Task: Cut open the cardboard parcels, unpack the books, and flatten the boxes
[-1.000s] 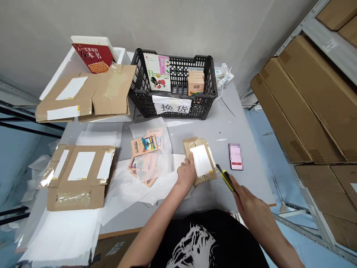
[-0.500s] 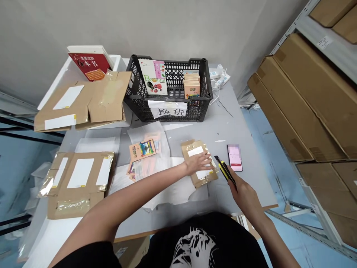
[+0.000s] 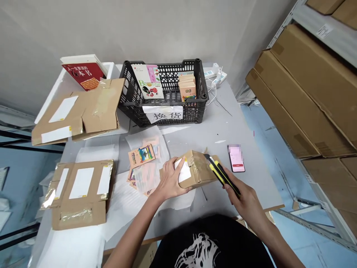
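Note:
A small brown cardboard package [image 3: 199, 167] with clear tape and a white label is tilted up above the table. My left hand [image 3: 170, 182] grips its left end, thumb across the label. In my right hand [image 3: 241, 195] is a black-and-yellow utility knife [image 3: 221, 174], its blade tip at the taped side of the package; whether it touches the tape I cannot tell. Left of the package, small orange booklets [image 3: 141, 155] lie on and under white translucent wrapping [image 3: 147, 178].
A black plastic crate [image 3: 167, 102] with books stands at the back, beside a white bin [image 3: 52, 93] holding a red book [image 3: 83, 74] and flattened cardboard [image 3: 103, 108]. An opened carton [image 3: 80, 208] lies left. A phone [image 3: 236, 158] lies right, shelved cartons [image 3: 290, 96] beyond.
The package has been lifted and tilted from lying flat. My left hand has gone from resting on top to gripping its left end. The knife has moved left to the package.

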`<state>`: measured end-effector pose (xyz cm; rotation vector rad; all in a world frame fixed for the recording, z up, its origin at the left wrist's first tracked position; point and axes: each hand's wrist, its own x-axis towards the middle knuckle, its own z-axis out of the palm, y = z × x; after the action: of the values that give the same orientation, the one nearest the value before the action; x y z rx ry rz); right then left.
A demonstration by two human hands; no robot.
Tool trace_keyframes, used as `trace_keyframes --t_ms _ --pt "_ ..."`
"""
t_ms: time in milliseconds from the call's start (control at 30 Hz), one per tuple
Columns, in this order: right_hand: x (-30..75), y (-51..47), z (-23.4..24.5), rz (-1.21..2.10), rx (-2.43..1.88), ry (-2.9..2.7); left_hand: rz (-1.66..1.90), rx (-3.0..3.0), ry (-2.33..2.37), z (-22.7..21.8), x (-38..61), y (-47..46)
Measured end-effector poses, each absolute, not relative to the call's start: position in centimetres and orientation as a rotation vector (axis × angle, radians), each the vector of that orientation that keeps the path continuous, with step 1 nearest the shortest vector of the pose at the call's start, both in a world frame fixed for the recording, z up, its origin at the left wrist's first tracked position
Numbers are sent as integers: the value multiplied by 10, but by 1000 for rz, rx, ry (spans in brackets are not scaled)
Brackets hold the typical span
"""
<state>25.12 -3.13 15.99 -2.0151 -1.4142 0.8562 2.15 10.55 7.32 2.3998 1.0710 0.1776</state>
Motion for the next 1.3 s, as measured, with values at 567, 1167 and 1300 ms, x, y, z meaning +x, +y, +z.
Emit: trace_keyframes --t_ms 567,1167,1300 --pt "254 7 147 1083 -1940 -1574 478 2278 1113 24 20 96" --pt "256 25 166 1377 -1970 -1497 514 2313 1108 25 22 91" --pt "257 24 168 1404 -1973 -1508 538 2318 1091 27 22 90"
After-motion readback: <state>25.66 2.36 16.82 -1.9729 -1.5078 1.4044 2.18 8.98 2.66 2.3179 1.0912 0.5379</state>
